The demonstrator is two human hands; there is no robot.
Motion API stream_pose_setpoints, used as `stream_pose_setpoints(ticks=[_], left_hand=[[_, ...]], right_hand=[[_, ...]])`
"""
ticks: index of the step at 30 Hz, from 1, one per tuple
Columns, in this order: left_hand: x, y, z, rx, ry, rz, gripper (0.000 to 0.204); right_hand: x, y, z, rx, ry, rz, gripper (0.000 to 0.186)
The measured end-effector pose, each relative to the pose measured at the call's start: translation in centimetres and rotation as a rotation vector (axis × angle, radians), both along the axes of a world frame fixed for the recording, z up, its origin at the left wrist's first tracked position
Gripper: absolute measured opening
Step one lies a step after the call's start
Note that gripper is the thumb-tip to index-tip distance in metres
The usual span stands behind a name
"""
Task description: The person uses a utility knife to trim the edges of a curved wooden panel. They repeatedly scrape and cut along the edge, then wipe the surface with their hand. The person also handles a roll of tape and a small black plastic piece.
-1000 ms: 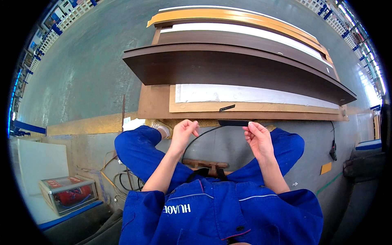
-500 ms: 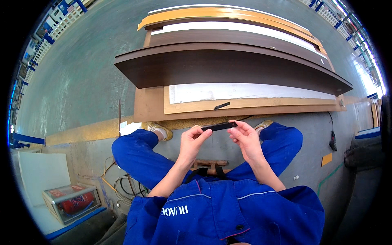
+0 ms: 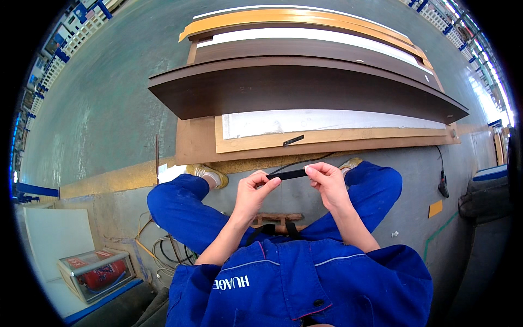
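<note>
Between my two hands stretches a short, flat black strip (image 3: 287, 175). My left hand (image 3: 253, 193) pinches its left end between thumb and fingers. At the right end, my right hand (image 3: 329, 184) grips it the same way. Beyond my hands, a similar small dark strip (image 3: 293, 140) lies on the light wood edge of a white-topped panel (image 3: 338, 121). Behind that, a long dark brown board (image 3: 305, 87) stands tilted across the stack. What the strip is for or made of cannot be made out.
Orange-yellow boards (image 3: 294, 16) lie at the far side of the stack. A black corded tool (image 3: 443, 185) and a yellow card (image 3: 435, 209) are on the floor at right. At left are loose cables (image 3: 166, 252) and a clear case (image 3: 98, 272) holding a red cylinder.
The right fingers have shifted on the strip's end, now pinching it from above. The strip has turned slightly and sits a little lower; my view has moved slightly.
</note>
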State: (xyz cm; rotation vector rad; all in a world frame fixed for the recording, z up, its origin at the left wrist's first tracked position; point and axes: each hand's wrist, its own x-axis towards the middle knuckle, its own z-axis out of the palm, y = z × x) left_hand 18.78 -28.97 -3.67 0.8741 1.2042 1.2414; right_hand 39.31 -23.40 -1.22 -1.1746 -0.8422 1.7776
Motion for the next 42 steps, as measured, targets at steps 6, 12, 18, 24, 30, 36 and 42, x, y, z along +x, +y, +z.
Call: stream_pose_setpoints(ticks=[6,12,18,24,30,36,42], left_hand=[[-0.5,-0.2,-0.5,-0.050,-0.087,0.109,0.026],[-1.1,-0.5,-1.1,-0.106,-0.118,0.120,0.018],[-0.3,0.3,-0.9,-0.125,-0.235,0.213,0.019],[-0.6,1.3,0.0,-0.070,-0.239,0.147,0.019],[-3.0,2.7,-0.5,0.055,-0.166,0.055,0.017],[-12.8,10.6,0.3,0.186,-0.107,0.233,0.019],[-26.9,18.3,-1.7,0.172,0.033,0.973,0.034]], right_hand=[[2.9,1.8,-1.3,-0.064,0.002,-0.142,0.014],[0.5,0.6,-2.5,0.448,-0.474,-0.214,0.018],[-0.7,-0.5,-1.7,0.194,-0.381,0.209,0.027],[-4.7,-0.1,-1.1,0.326,-0.040,0.278,0.024],[-7.1,3.1,-0.1,0.297,-0.110,0.188,0.012],[-11.0,11.1,3.0,0.512,-0.295,0.008,0.024],[-17.6,25.3,4.7,0.875,-0.546,-0.049,0.031]])
